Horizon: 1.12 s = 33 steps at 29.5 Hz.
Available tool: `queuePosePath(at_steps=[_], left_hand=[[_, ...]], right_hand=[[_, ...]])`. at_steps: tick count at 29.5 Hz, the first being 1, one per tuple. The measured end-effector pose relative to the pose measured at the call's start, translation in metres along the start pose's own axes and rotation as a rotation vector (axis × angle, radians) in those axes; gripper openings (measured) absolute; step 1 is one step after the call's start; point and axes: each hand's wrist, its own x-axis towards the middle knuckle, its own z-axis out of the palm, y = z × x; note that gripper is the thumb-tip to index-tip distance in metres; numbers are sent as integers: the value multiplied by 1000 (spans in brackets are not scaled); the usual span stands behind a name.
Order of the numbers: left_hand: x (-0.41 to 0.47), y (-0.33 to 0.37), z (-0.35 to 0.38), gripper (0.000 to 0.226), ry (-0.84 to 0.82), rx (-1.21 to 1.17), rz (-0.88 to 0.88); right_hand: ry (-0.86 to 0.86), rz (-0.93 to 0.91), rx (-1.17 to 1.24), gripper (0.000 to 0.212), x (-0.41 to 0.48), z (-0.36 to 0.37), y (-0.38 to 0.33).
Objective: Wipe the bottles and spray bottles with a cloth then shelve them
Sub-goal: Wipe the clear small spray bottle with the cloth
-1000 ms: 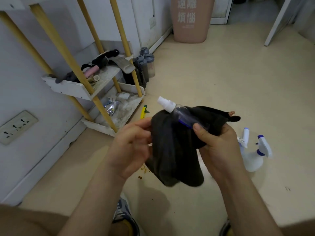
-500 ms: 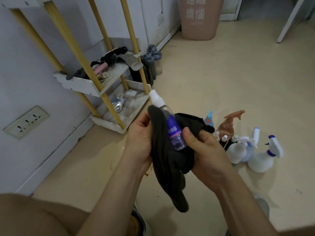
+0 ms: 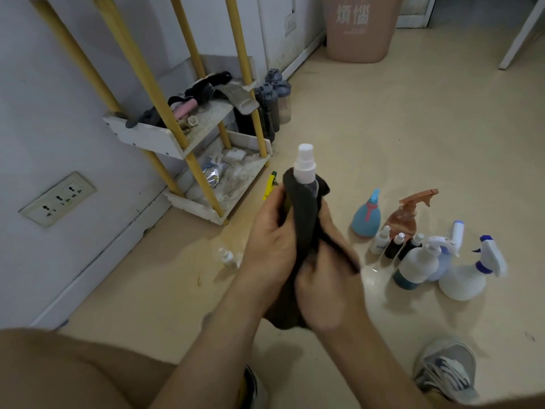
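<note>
A small clear spray bottle (image 3: 305, 166) with a white cap stands upright between my hands, its body wrapped in a dark cloth (image 3: 303, 214). My left hand (image 3: 272, 240) grips the cloth round the bottle from the left. My right hand (image 3: 330, 278) holds the cloth and the bottle's lower end from the right. On the floor to the right stand several spray bottles: a blue one (image 3: 366, 215), a brown one (image 3: 408, 215), white ones (image 3: 469, 276) and small vials (image 3: 393, 245). A tiny bottle (image 3: 227, 256) stands left of my hands.
A dusty white two-tier shelf (image 3: 153, 137) on yellow poles stands against the left wall, holding clutter. Dark drink bottles (image 3: 272, 104) stand beside it. A pink bin (image 3: 358, 25) is at the back. My shoes (image 3: 446, 370) are at the bottom. A yellow pen (image 3: 269, 184) lies by the shelf.
The bottle turned from tilted to upright, and the cloth now covers its body, hiding the blue label. Both hands closed in round it. The view tipped down, showing more floor bottles.
</note>
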Motion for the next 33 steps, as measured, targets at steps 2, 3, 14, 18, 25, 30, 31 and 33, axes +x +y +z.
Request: queuePosePath(at_steps=[2, 3, 14, 18, 25, 30, 31, 33], left_hand=[[7, -2, -5, 19, 21, 109, 111], [13, -4, -9, 19, 46, 160, 149], [4, -13, -8, 24, 125, 274, 290], [-9, -26, 1, 37, -1, 514, 429], [-11, -25, 7, 45, 50, 562, 529], [-14, -15, 4, 47, 228, 207, 277], [-11, -13, 2, 48, 260, 147, 230], [-5, -9, 1, 46, 273, -74, 83]], right_hand=[[-182, 23, 108, 62, -4, 4, -9], [-262, 17, 80, 76, -2, 3, -12], [-160, 153, 459, 49, 0, -2, -25], [-16, 257, 555, 31, 11, -12, -16], [45, 342, 946, 41, 14, -23, -13], [-81, 333, 954, 42, 13, -27, -9], [-123, 339, 960, 43, 13, -27, -8], [-180, 320, 917, 40, 16, -30, -4]])
